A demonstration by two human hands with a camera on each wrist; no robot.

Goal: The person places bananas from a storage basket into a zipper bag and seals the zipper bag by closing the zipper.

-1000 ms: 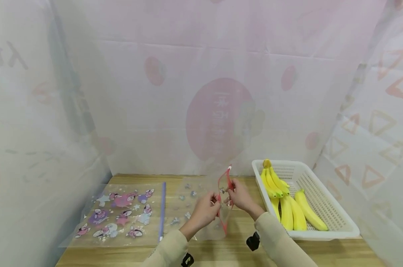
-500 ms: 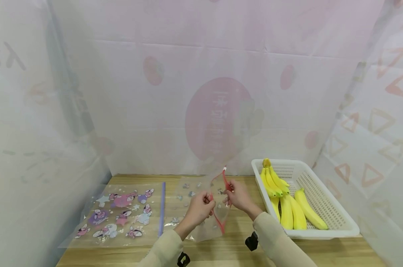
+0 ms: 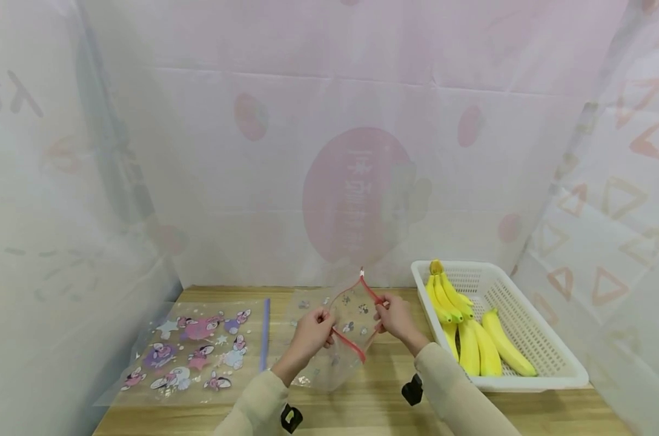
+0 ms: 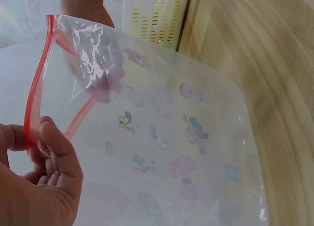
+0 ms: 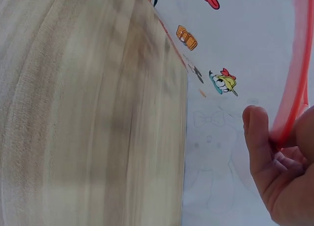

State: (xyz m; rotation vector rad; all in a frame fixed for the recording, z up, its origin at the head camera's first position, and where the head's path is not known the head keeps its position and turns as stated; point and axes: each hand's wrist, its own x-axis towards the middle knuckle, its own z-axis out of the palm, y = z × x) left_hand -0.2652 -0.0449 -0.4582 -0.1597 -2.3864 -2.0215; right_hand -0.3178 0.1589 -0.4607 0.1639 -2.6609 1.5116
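A clear zip bag (image 3: pixel 321 363) with a red zip edge and small cartoon prints is held up over the middle of the table. My left hand (image 3: pixel 310 333) pinches the near-left side of its mouth between thumb and fingers. On the opposite side, my right hand (image 3: pixel 396 318) pinches the other red edge (image 5: pixel 294 88). Between the hands the mouth gapes in a diamond shape, with a white slider at its far corner. In the left wrist view the bag's printed body (image 4: pixel 171 137) spreads below the left hand (image 4: pixel 46 172), with nothing inside it.
To the left, a second clear bag (image 3: pixel 198 348) with a purple zip strip lies flat on the wooden table (image 3: pixel 384 406). A white basket (image 3: pixel 558 363) at the right holds several yellow bananas (image 3: pixel 484 351). Printed white cloth (image 3: pixel 253 200) encloses the back and sides.
My left hand has moved left with its edge of the bag, while the right hand stays nearly in place. The red mouth has widened from a narrow slit to a broad diamond.
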